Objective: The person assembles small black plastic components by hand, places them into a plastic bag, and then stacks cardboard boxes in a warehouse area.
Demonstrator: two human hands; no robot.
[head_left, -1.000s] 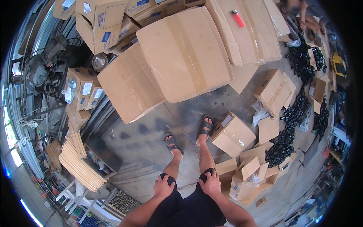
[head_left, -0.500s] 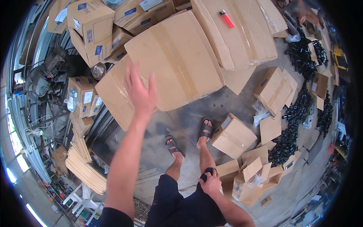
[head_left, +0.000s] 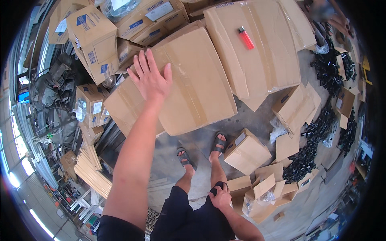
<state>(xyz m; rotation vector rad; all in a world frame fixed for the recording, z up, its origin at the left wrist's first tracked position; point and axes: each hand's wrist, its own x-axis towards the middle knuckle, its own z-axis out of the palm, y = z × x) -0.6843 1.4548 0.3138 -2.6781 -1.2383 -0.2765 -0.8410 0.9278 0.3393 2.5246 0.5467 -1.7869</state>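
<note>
My left hand (head_left: 152, 82) is stretched out with its fingers spread, over the left edge of a large taped cardboard box (head_left: 193, 80). It holds nothing; whether the palm touches the cardboard I cannot tell. My right hand (head_left: 220, 197) is by my right knee, its fingers curled at a dark thing that blends with the black shorts (head_left: 193, 213). What that is I cannot make out. A red lighter (head_left: 246, 38) with a black top lies on another big carton (head_left: 277, 60), to the right of the first.
Smaller cartons (head_left: 91, 38) are stacked at the upper left. A closed box (head_left: 248, 151) stands right of my sandalled feet, near an opened carton (head_left: 261, 199). Heaps of small black parts (head_left: 301, 162) cover the floor at right. Wooden strips (head_left: 93, 172) and metal profiles lie left.
My left hand has risen farther up over the box, and its fingers are spread wider. The view has tilted, so the cartons near my feet sit lower. My right hand stays by the knee.
</note>
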